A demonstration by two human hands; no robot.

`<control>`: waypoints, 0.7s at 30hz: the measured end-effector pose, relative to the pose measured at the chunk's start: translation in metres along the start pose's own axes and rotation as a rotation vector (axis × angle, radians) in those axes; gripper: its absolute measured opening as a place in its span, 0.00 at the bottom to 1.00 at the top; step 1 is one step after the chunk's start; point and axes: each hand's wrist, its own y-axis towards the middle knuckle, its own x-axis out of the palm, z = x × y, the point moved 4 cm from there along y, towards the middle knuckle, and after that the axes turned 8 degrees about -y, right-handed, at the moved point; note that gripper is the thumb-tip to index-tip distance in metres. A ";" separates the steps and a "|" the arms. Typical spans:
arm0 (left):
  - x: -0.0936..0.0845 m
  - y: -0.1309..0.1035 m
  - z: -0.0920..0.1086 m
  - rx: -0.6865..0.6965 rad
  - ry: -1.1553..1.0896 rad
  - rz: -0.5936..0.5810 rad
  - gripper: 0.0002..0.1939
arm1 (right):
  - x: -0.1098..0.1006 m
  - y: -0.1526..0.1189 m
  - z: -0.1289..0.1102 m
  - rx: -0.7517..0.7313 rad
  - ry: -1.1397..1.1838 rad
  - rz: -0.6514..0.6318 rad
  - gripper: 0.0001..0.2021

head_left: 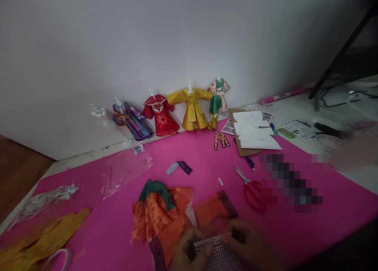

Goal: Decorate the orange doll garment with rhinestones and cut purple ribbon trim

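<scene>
At the bottom of the view, my left hand (191, 251) pinches one side of a sheet of small pearl-like beads (220, 254). The other side of its top edge is pinched by my right hand (246, 239). Just beyond my hands lies an orange doll garment (156, 216) with a green collar and dark purple cuffs, one sleeve (211, 211) spread out beyond the beads. Red-handled scissors (251, 190) rest to the right, blades apart. A small dark patterned strip (180, 167) is above the garment.
Doll outfits in purple (132, 121), red (161, 115) and yellow (193, 109) stand against the wall. White paper (255, 131) lies at the back right. Yellow cloth (50, 235), a tape roll (63, 259) and plastic bags (126, 168) are on the left of the pink surface (106, 223).
</scene>
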 end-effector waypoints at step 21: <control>-0.004 -0.003 0.001 -0.040 0.154 0.126 0.15 | -0.008 0.000 0.005 -0.008 -0.004 -0.035 0.12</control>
